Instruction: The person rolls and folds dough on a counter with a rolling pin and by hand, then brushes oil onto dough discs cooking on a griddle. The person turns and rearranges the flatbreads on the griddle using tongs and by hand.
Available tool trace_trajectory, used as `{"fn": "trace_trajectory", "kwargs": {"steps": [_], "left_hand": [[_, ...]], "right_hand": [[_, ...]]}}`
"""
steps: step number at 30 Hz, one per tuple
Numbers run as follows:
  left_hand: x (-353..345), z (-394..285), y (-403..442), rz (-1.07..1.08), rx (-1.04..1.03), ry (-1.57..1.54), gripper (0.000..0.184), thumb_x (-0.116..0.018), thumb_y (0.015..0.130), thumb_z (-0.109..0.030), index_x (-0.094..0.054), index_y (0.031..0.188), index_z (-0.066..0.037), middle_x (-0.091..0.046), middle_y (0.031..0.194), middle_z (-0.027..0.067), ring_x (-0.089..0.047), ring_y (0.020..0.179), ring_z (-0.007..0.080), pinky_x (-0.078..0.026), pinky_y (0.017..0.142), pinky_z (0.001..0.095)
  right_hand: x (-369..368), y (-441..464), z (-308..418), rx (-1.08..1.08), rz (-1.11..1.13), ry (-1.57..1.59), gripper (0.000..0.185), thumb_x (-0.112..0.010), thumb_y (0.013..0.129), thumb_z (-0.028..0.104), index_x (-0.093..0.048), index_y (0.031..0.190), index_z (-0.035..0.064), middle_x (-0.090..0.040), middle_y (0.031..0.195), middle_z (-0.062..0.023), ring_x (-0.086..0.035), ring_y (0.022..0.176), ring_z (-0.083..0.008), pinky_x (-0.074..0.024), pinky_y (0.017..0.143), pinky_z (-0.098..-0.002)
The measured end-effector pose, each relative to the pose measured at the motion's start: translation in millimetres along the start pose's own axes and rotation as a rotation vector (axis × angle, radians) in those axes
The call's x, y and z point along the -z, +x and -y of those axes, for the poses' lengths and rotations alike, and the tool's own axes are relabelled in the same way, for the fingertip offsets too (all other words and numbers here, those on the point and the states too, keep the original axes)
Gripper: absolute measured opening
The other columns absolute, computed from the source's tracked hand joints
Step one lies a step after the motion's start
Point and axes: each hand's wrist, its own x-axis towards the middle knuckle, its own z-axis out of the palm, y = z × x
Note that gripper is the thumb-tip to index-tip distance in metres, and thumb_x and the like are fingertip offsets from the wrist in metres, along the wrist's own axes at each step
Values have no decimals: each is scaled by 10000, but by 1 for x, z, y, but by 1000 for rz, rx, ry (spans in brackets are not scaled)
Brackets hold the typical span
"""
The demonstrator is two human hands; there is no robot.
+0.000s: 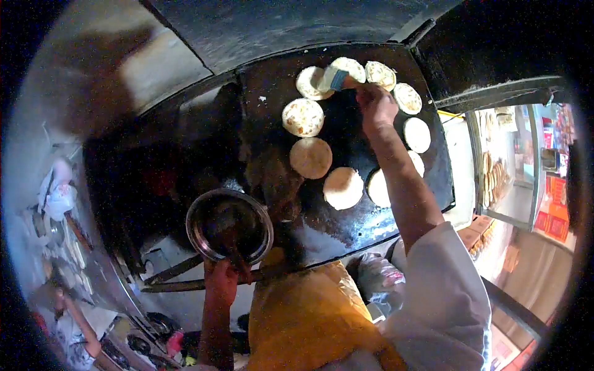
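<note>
My right hand [376,106] is closed round the handle of a brush [339,80] with a bluish-grey band. Its bristle end lies over or against the flatbreads at the back of the griddle [346,130]. Round flatbreads form a ring on the dark plate; one at the back [347,70] is pale, while another at the left [310,157] is browner. Down at the left, my left hand [221,279] grips the near rim of a round metal bowl [267,227]. The inside of the bowl is dark, and what it holds cannot be made out.
A dark metal hood [297,25] hangs behind the griddle. To the right stands a glass case [504,164] with stacked breads, beside orange boxes [552,207]. At the lower left another person's arm [80,318] shows near a cluttered counter.
</note>
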Motion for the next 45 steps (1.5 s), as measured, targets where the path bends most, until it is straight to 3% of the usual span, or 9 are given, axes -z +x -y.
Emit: {"fn": "trace_trajectory", "kwargs": {"steps": [10, 12, 15, 21, 25, 30, 40, 43, 45], "left_hand": [[38, 13, 24, 120, 86, 215, 626, -523, 949, -32, -300, 1516, -177, -496, 1427, 117, -583, 1202, 304, -558, 938, 463], [24, 20, 23, 46, 32, 89, 369, -535, 973, -200, -476, 1313, -71, -631, 1138, 151, -640, 916, 301, -573, 787, 450], [0, 19, 15, -7, -1, 21, 329, -527, 984, -231, -534, 1248, -34, -674, 1046, 157, -660, 824, 299, -581, 745, 447], [-29, 14, -3, 120, 97, -17, 507, -515, 956, -69, -388, 1434, -180, -561, 1302, 118, -632, 1044, 332, -589, 800, 512], [-38, 25, -9, 87, 184, -72, 610, -523, 951, -40, -330, 1500, -222, -534, 1388, 114, -636, 1085, 342, -597, 809, 524], [-53, 43, -15, 86, 69, 113, 293, -531, 976, -276, -556, 1157, -48, -657, 792, 106, -646, 691, 259, -579, 688, 438], [-28, 81, 7, 42, -454, 887, 269, -535, 967, -288, -555, 1070, -40, -672, 774, 118, -636, 602, 262, -564, 616, 420], [-59, 61, -4, 22, 69, 173, 246, -535, 967, -272, -558, 1066, -49, -690, 816, 126, -649, 618, 264, -574, 606, 412], [-90, 52, -20, 243, -302, 813, 238, -536, 963, -249, -554, 1099, -55, -696, 862, 132, -662, 659, 273, -585, 626, 408]], "right_hand": [[72, 62, 56, 139, 47, 61, 247, -644, 955, 272, -715, 1003, 40, -703, 832, -59, -659, 784, -147, -554, 727, -272], [91, 89, 61, 213, -76, 115, 123, -676, 884, 138, -670, 918, 19, -687, 921, -127, -676, 812, -250, -558, 708, -291], [131, 131, 61, 31, -437, -332, 229, -683, 922, 257, -706, 1048, 67, -715, 898, -42, -680, 875, -195, -532, 779, -305], [150, 87, 87, 651, -61, -1498, 318, -700, 918, 411, -721, 1140, 183, -742, 1017, -85, -702, 945, -269, -526, 814, -348], [127, 54, 110, 224, -43, -216, 317, -658, 981, 234, -645, 1234, 43, -731, 1012, -127, -716, 892, -230, -555, 785, -333], [135, -38, 149, 1196, 93, -1026, 229, -639, 949, 73, -642, 1172, 18, -687, 1050, -150, -679, 904, -328, -545, 791, -384], [193, -48, 144, 1126, 246, -1342, 397, -665, 854, 61, -635, 1250, 67, -638, 1097, -174, -622, 979, -366, -504, 817, -452], [213, -116, 150, 1334, 155, -1269, 459, -719, 841, 64, -633, 1292, 74, -657, 1137, -149, -624, 963, -328, -488, 822, -429], [234, -130, 127, 1287, 234, -1324, 453, -706, 823, 94, -636, 1270, 56, -645, 1145, -138, -612, 995, -321, -471, 838, -416]]}}
